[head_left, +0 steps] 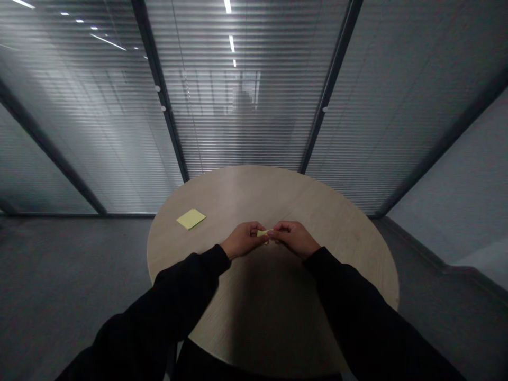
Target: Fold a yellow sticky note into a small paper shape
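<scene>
Here, the left hand and the right hand are close together, and they pinch a small piece of yellow paper between them, over the middle of the round wooden table. Further left and far, a square yellow sticky note lies flat on this table, well apart from the hands.

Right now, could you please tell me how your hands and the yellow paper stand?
Left hand, right hand pinching small yellow paper. Yellow square lying apart on round table. Nothing blocking hands.
</scene>
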`<state>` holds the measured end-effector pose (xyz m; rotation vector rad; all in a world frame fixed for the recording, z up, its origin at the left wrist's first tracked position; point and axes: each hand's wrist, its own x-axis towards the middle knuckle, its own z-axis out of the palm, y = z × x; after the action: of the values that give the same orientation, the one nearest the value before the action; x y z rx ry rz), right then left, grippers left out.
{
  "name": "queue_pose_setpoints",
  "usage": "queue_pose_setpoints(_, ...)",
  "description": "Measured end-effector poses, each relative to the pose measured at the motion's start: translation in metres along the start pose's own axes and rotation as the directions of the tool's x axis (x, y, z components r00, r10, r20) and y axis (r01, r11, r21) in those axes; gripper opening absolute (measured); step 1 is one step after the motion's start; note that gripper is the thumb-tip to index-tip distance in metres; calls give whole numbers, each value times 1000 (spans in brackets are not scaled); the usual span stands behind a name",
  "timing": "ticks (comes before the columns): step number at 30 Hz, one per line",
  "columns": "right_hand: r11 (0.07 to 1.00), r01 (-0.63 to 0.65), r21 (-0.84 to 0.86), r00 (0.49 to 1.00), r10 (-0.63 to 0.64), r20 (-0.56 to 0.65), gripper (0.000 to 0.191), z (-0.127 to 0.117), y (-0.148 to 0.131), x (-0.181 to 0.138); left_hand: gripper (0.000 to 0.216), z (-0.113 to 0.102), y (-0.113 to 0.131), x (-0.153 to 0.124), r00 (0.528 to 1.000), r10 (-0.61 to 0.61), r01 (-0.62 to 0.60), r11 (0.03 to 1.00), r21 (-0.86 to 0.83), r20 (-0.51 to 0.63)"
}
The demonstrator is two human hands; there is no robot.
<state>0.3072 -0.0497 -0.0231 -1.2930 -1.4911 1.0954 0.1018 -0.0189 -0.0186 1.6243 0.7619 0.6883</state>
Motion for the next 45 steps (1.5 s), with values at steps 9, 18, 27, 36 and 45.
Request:
queue_pose_setpoints(9, 999, 18, 36, 999, -19, 32, 38, -2, -1, 1, 38, -1, -6, 2, 1000, 24, -23, 999, 43, -19)
queue_pose_setpoints(18, 996, 77, 38, 997, -77, -1, 35, -1, -5, 0, 39, -3, -8, 2, 997, 54, -44, 988, 146, -63)
queue_pose_setpoints(27, 991, 32, 128, 997, -40, 61, 41, -4, -2, 1, 39, -3, -7, 1, 998, 36, -32, 996, 80, -46)
queue_pose_setpoints(36, 998, 65, 2, 998, -65, 23, 33, -5, 4, 3, 41, -2, -6, 1, 1000, 28, -28, 996, 88, -1)
queue_pose_setpoints(45, 1000, 25, 12, 999, -26, 23, 37, -1, 0, 1, 40, -2, -8, 2, 996, 46, -34, 986, 162, -72)
